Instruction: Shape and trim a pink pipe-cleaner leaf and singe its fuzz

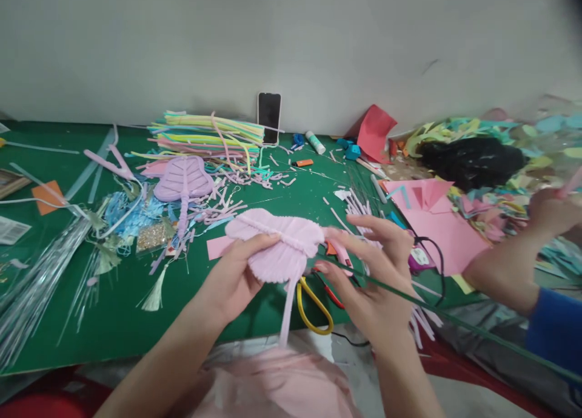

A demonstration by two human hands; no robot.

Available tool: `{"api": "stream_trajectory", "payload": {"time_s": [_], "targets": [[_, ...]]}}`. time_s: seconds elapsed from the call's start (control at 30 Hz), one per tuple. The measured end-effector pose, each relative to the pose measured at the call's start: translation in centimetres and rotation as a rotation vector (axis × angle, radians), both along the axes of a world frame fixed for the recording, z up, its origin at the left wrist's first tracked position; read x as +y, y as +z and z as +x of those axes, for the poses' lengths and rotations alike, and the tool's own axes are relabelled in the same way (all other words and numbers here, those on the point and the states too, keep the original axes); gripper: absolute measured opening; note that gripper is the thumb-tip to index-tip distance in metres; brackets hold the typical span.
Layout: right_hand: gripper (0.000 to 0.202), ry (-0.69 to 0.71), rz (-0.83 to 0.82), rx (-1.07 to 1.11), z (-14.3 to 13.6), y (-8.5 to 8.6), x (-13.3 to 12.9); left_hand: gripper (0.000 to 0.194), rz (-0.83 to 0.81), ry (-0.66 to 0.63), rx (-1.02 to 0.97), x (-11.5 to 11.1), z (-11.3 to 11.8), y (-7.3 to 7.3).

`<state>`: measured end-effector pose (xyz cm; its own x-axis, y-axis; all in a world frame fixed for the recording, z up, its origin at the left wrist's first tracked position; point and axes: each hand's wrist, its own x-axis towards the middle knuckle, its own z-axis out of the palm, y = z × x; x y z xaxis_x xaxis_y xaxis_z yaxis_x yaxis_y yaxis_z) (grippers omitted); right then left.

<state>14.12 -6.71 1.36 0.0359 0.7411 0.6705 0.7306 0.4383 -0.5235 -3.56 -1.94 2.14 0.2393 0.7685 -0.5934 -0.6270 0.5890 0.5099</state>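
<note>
Two hands (313, 278), pink fuzzy leaf shape (282, 242) between them, left gripping

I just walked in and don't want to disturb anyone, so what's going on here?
The person's left hand holds a fuzzy pink leaf-shaped piece. The right hand is at its other end, fingers parted, with a long green stem running across that hand. A similar purple piece lies on the green table, near a stack of colorful pipe cleaners. Another person's arm reaches in at the right.
</note>
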Motion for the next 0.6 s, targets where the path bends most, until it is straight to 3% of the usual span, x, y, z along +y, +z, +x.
{"api": "stream_trajectory", "payload": {"time_s": [0.1, 0.2, 0.3, 0.33, 0.43, 0.47, 0.5, 0.57, 0.6], "targets": [[0.02, 0.076, 0.053, -0.113, 0.5, 1.4, 0.8, 0.008, -0.008, -0.11, -0.042, -0.3, -0.4, -0.3], [0.014, 0.133, 0.029, -0.008, 0.3, 2.3, 1.8, 0.046, 0.034, -0.348, -0.058, -1.0, -1.5, -0.9], [0.007, 0.136, -0.139, 0.163, -0.1, 3.1, 2.6, 0.067, 0.208, -0.636, -0.03, -1.5, -3.6, -1.1], [0.009, 0.117, -0.212, 0.208, -0.1, 3.3, 2.8, 0.065, 0.322, -0.623, 0.084, -1.4, -4.4, -0.9], [0.011, 0.108, -0.397, 0.276, -0.2, 4.1, 3.4, 0.045, 0.704, -0.218, 0.674, -0.8, -6.0, 0.2], [0.012, 0.134, -0.45, 0.291, -0.3, 4.2, 3.7, 0.032, 0.796, -0.151, 0.823, -0.4, -6.1, 0.5], [0.013, 0.168, -0.5, 0.309, -0.4, 4.1, 3.9, 0.03, 0.861, -0.141, 0.915, -0.1, -5.9, 0.8], [0.017, 0.232, -0.584, 0.338, -0.7, 3.8, 4.3, 0.047, 0.913, -0.298, 0.882, 0.6, -5.2, 0.9], [0.017, 0.247, -0.617, 0.328, -0.8, 3.6, 4.4, 0.042, 0.886, -0.371, 0.828, 0.8, -4.6, 0.8]]}}
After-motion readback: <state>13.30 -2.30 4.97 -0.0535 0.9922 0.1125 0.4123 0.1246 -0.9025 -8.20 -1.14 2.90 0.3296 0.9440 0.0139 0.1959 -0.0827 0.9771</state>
